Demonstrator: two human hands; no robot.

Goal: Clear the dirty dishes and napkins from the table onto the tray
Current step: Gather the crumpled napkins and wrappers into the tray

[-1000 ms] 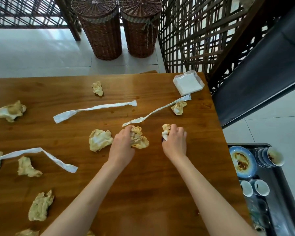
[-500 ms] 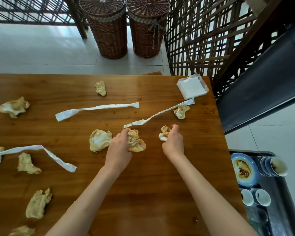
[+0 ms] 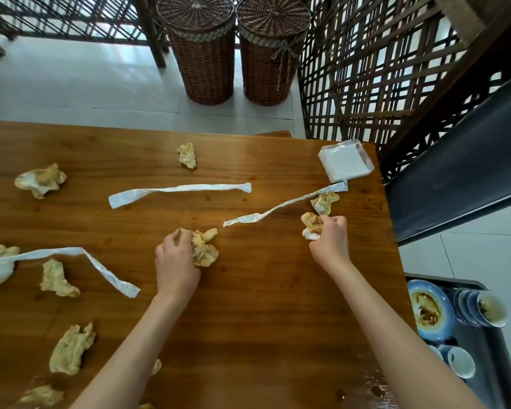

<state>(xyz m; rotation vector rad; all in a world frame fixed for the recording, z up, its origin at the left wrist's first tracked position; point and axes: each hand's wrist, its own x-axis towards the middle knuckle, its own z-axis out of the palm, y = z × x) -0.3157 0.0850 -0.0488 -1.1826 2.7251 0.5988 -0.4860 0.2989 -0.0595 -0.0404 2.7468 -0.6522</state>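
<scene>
Left hand (image 3: 176,262) has fingers curled round a wad of stained napkins (image 3: 202,246), approx mid-desk; right hand (image 3: 331,237) pinches a smaller balled napkin (image 3: 311,225) nr the right edge. More crumpled napkins lie scattered on the desk (image 3: 263,320), e.g. one (image 3: 71,348) front-left, w/ long twisted white paper strips (image 3: 177,191) between them.

Handling, my guess: napkins v. light, soft, crush easily, greasy-looking yellow-brown stains so maybe a bit tacky; grab by bunching the whole wad, several per hand. Strips limp & thin, prob. tear if yanked; scoop at the middle.

Desk is glossy varnished wood. Tray (image 3: 484,364), dark & smooth, sits low to the right, already holding a sauce-smeared blue plate (image 3: 428,311) & glazed cups (image 3: 484,309), hard, breakable.
</scene>
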